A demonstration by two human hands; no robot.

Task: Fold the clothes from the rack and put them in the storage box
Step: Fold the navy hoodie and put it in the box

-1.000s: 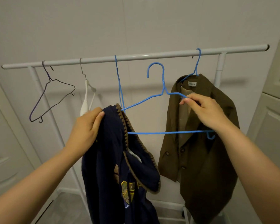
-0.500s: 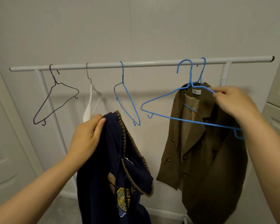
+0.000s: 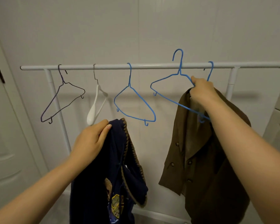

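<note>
Left hand [image 3: 91,139] nearest, fingers curled round the top edge of a navy garment [image 3: 103,183], gripping it; garment hangs straight down from the hand, long axis vertical, lower end cut off by the frame. Navy fabric, brown zigzag trim along its edge, yellow-and-brown patch low on the front. It is off the rack, held in front of the rail and below the hangers. Right hand [image 3: 202,92] higher and further out, fingers closed on the shoulder wire of a blue wire hanger [image 3: 168,98]; hanger bare, tilted, left end high and right end low, hook pointing up and sitting above the rail, not hooked on. Just behind that hand a brown jacket [image 3: 200,159] hangs from another blue hanger [image 3: 210,71] on the rail, long axis vertical, lapels and dark buttons facing the camera, lighter lining visible at the collar. White rack [image 3: 152,67] runs left to right; on it, left to right: dark wire hanger [image 3: 63,97], white plastic hanger [image 3: 95,107], empty blue hanger [image 3: 134,102], all bare. White wall [image 3: 136,29] behind; white door [image 3: 6,143] at left. Storage box not visible.
</note>
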